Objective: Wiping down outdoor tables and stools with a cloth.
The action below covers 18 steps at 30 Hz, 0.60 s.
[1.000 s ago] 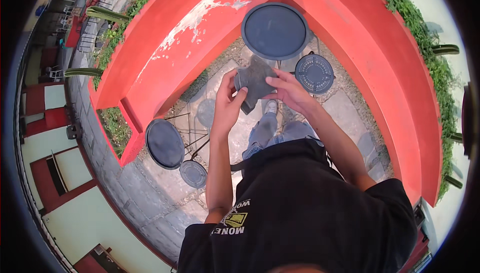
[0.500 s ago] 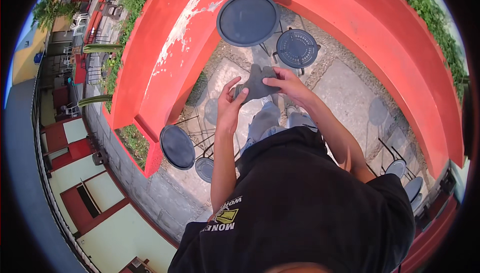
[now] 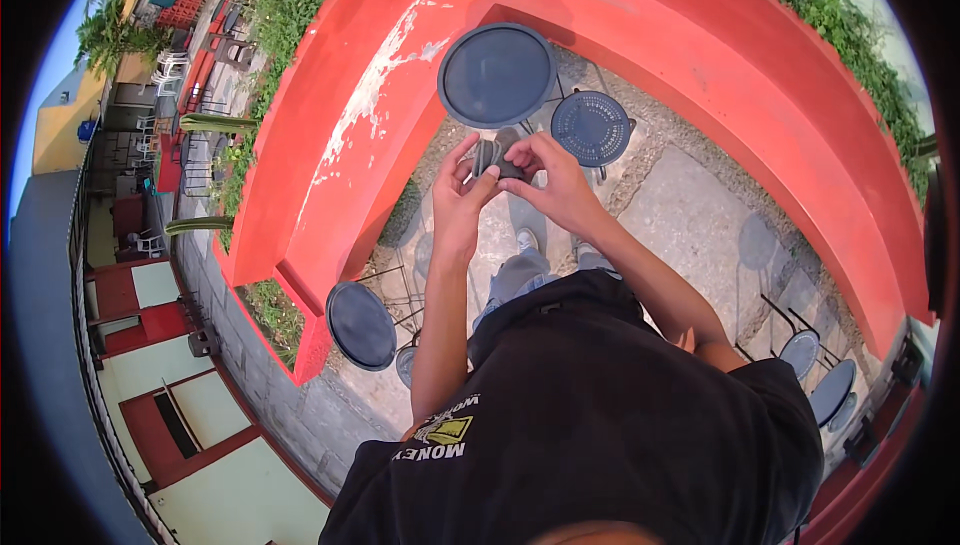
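I hold a small dark grey folded cloth [image 3: 497,157] in front of my chest with both hands. My left hand [image 3: 463,190] grips its left side, thumb and fingers pinched on the edge. My right hand [image 3: 548,180] grips its right side, fingers curled over the top. The cloth is bunched small between them. Below the hands are my grey trousers and shoes on stone paving. My black shirt fills the lower part of the view.
A round dark table [image 3: 496,75] stands just beyond my hands, a round slatted metal chair [image 3: 592,128] to its right. Another round table [image 3: 361,325] stands at lower left. A curved red wall [image 3: 700,55] with plants rings the patio. More chairs [image 3: 815,370] stand at right.
The cloth, held wider and flatter a second ago, is now folded smaller between my hands. My view has shifted, so the table and chair sit lower in the picture.
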Tool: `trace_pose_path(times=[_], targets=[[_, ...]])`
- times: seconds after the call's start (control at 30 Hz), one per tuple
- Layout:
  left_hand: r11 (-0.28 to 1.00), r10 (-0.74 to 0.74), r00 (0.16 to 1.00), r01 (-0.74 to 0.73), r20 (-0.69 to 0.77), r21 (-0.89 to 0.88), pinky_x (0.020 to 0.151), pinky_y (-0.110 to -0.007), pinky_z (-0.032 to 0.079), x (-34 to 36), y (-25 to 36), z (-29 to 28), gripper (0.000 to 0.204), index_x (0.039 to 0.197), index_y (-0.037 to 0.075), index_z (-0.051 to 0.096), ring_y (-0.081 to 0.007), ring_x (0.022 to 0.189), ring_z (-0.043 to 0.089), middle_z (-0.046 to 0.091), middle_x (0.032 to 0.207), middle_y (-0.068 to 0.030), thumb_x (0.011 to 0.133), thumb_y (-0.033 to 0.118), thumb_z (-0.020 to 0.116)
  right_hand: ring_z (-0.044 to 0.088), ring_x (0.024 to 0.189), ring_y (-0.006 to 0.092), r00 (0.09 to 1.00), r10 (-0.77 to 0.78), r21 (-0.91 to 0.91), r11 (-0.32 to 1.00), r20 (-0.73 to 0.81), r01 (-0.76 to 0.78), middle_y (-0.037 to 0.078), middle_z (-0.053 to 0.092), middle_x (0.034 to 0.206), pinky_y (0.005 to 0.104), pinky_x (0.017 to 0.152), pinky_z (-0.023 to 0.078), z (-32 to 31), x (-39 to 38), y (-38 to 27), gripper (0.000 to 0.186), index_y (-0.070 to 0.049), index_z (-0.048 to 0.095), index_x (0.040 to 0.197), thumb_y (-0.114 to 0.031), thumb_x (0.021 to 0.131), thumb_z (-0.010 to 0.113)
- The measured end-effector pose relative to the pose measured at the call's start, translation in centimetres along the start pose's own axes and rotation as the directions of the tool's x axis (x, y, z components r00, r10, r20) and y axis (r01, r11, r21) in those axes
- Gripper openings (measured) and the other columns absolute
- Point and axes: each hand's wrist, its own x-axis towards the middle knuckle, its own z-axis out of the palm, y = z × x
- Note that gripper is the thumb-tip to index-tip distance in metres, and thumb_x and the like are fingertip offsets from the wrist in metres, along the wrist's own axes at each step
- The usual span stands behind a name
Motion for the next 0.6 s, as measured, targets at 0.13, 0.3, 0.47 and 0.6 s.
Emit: trace_pose_path(times=[0.13,0.3,0.47,0.6], targets=[[0.995,-0.006,1.000,0.004,-0.020,-0.104,0.093,-0.035,0.064,0.2,0.1,-3.2,0.055,0.152,0.001,0.051,-0.0132,0.103,0.069,0.068,0.112,-0.0070,0.100,-0.004,0.066,0.066,0.091,0.0183,1.000,-0.012,-0.061,0.998,0.026,0.013,0.008,0.062,0.102,0.0318,0.083,0.057,2.7,1.2,-0.3,0.035,-0.002,0.063,0.109,-0.005,0.084,0.086],[0.984,0.042,0.998,-0.050,-0.049,-0.173,0.095,-0.033,0.064,0.1,-0.3,-9.3,0.046,0.147,-0.001,0.057,-0.0081,0.094,0.068,0.069,0.094,-0.0002,0.101,-0.005,0.064,0.067,0.088,0.0165,0.989,0.113,-0.102,0.989,0.095,-0.103,0.009,0.065,0.098,0.0331,0.080,0.059,8.2,3.7,-0.8,0.026,0.000,0.059,0.105,-0.005,0.089,0.079],[0.981,0.096,0.990,-0.111,-0.102,-0.158,0.092,-0.031,0.063,0.3,0.4,-18.3,0.045,0.147,-0.001,0.057,-0.0115,0.097,0.071,0.075,0.103,-0.0064,0.102,-0.002,0.066,0.068,0.098,0.0109,0.939,0.272,0.046,0.957,0.212,-0.288,0.006,0.067,0.102,0.0313,0.092,0.061,16.5,6.3,1.3,0.020,-0.001,0.060,0.106,-0.009,0.096,0.075],[0.983,0.141,0.973,-0.160,-0.182,-0.095,0.089,-0.032,0.064,0.7,1.9,-26.9,0.029,0.132,0.004,0.063,-0.0102,0.097,0.068,0.070,0.103,-0.0012,0.104,0.001,0.064,0.068,0.099,0.0123,0.850,0.463,0.424,0.737,0.251,-0.526,0.002,0.067,0.105,0.0336,0.092,0.060,21.2,7.6,3.0,0.011,-0.006,0.064,0.112,-0.013,0.104,0.067]])
